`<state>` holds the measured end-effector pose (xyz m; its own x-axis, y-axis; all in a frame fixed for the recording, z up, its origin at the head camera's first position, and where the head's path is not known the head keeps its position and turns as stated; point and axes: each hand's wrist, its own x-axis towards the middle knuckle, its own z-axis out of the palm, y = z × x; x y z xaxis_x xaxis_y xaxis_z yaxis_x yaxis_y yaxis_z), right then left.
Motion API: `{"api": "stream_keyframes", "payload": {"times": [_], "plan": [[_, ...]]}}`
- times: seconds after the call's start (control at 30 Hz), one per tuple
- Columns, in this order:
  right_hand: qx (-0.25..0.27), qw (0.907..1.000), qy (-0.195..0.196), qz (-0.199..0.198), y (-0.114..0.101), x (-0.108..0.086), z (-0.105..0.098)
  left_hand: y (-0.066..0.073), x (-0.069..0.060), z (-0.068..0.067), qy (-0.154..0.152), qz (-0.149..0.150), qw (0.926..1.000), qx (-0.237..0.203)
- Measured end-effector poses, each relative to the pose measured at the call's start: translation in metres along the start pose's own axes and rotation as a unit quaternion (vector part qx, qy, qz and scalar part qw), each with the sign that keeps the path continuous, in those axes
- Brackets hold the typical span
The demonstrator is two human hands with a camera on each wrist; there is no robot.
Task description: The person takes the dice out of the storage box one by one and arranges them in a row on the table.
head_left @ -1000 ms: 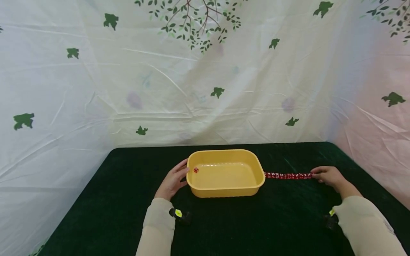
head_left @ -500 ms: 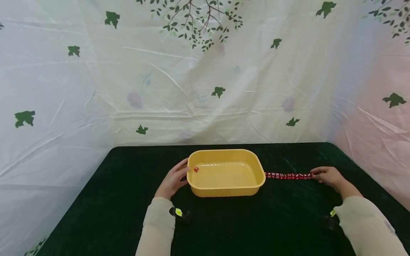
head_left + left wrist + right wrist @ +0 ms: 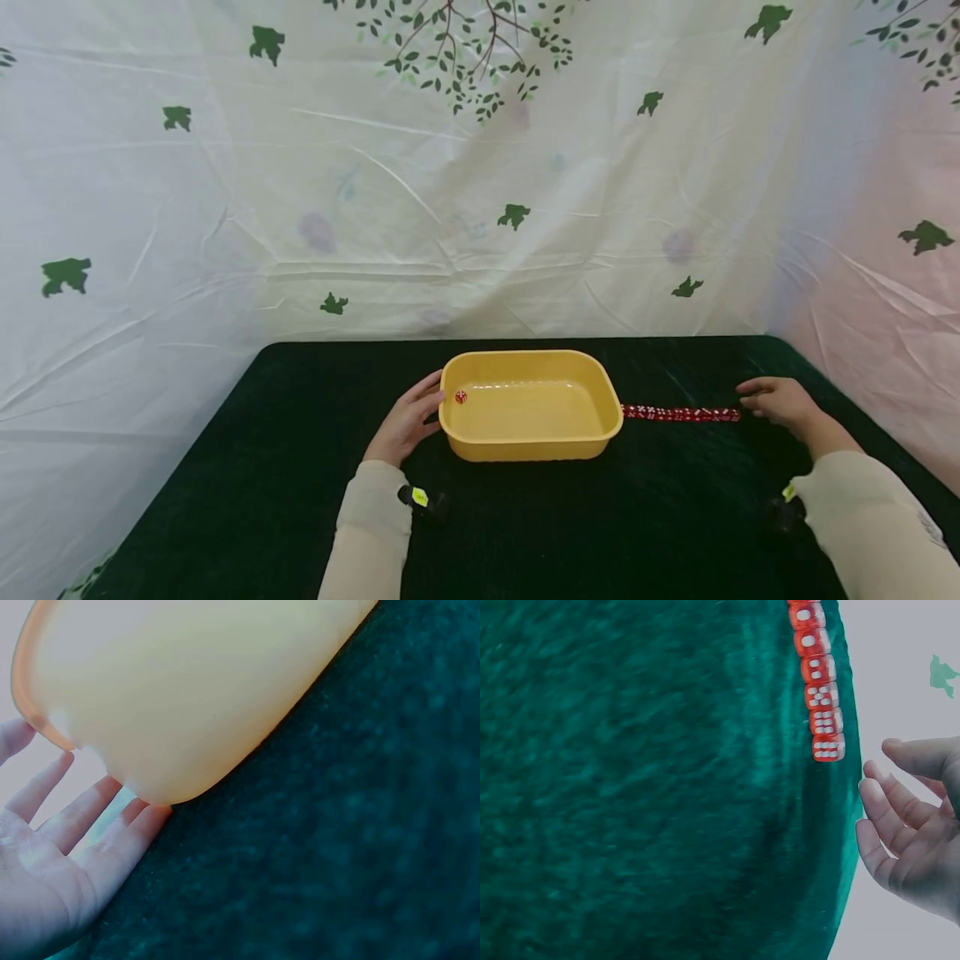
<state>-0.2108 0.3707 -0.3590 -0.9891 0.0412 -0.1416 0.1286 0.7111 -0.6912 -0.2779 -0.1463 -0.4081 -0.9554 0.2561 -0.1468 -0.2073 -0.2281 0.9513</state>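
Note:
A yellow plastic basin [image 3: 536, 451] stands on the table, with one red die [image 3: 461, 397] inside near its left wall. My left hand [image 3: 405, 423] rests its extended fingertips against the basin's left end; the left wrist view shows these fingers [image 3: 79, 814] touching the outer wall [image 3: 187, 705]. From the basin's right side a straight row of red dice [image 3: 681, 413] with white pips runs to the right. Just past its far end, my right hand [image 3: 783, 406] hovers with loosely bent fingers, holding nothing. A gap separates that hand from the last die [image 3: 829, 748] in the right wrist view.
Dark green cloth [image 3: 600, 533] covers the table. Behind it and at both sides hangs a pale curtain [image 3: 420, 217] with printed leaves and birds. Each wrist carries a small black camera, such as the left one [image 3: 431, 504].
My right hand has come off the end of the dice row and moved slightly right and up. The row stays in place, and the left hand remains against the basin.

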Motion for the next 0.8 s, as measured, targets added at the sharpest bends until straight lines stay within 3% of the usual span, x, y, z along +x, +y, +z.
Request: {"api": "stream_keyframes", "payload": {"times": [0.27,0.8], "plan": [[0.001,0.9994,0.026,-0.024,-0.023,0.003,-0.004,0.0,0.001,0.0,-0.006,0.003,1.0,0.004],[-0.012,0.9956,0.053,-0.076,-0.079,0.03,0.006,0.001,-0.001,-0.001,-0.012,0.006,0.9999,-0.005]]}}
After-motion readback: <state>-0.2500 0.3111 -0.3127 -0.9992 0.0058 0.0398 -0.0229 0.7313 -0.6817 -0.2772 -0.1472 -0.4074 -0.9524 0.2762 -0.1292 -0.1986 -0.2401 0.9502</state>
